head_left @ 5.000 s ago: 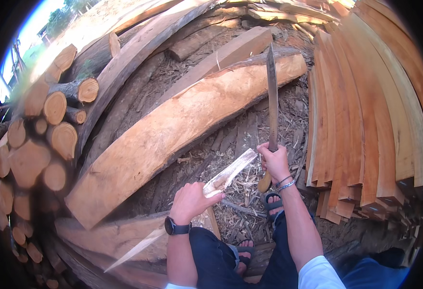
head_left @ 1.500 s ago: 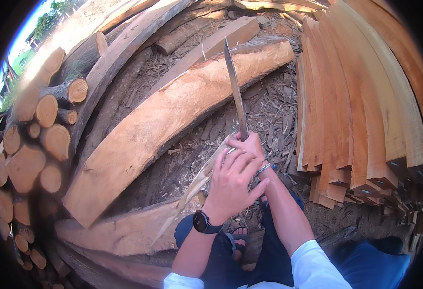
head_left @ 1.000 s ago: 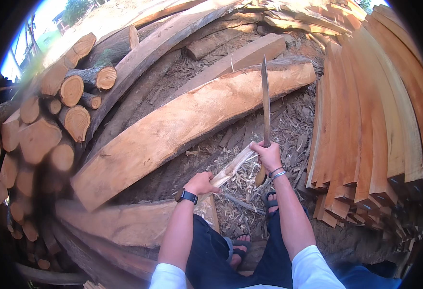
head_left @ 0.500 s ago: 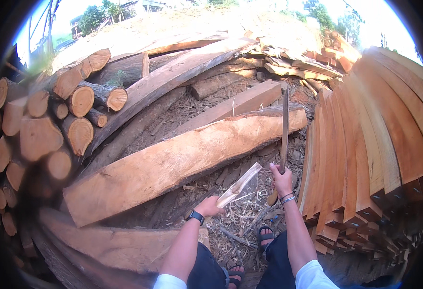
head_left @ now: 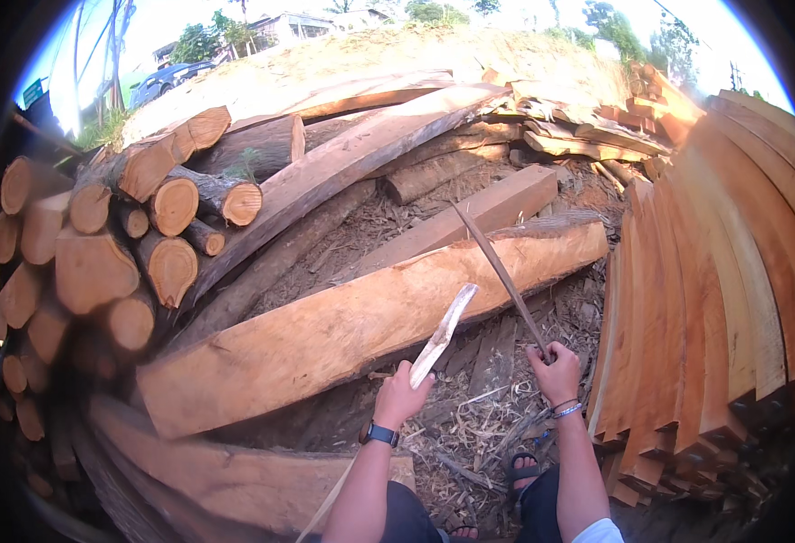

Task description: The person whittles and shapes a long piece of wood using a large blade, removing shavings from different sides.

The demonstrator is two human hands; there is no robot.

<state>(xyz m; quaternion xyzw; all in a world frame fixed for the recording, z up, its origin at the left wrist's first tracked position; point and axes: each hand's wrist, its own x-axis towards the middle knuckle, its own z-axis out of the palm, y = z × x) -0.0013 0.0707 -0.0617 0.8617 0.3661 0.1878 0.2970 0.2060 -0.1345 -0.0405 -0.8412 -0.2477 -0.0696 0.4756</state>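
My left hand (head_left: 402, 396), with a dark watch on the wrist, is closed round a pale stripped wooden stick (head_left: 443, 337). The stick's upper end points up and to the right. Beside my left forearm a thin pale strip (head_left: 332, 496) shows; whether it joins the stick is hidden. A machete (head_left: 503, 269) with a long dark blade is gripped in my right hand (head_left: 557, 374). Its blade slants up to the left, across the view of a big sawn timber (head_left: 361, 330). Blade and stick are apart. Pale wood shavings (head_left: 479, 425) litter the ground below my hands.
Cut logs (head_left: 176, 206) are stacked at the left. Sawn planks (head_left: 678, 308) stand in a dense row on the right. A squared beam (head_left: 470, 213) and a long slab (head_left: 352, 145) lie beyond the big timber. Another slab (head_left: 253, 484) lies at the lower left.
The machete has swung from nearly upright to a leftward slant. My left hand has turned the stick steeper. The whole view has shifted a little.
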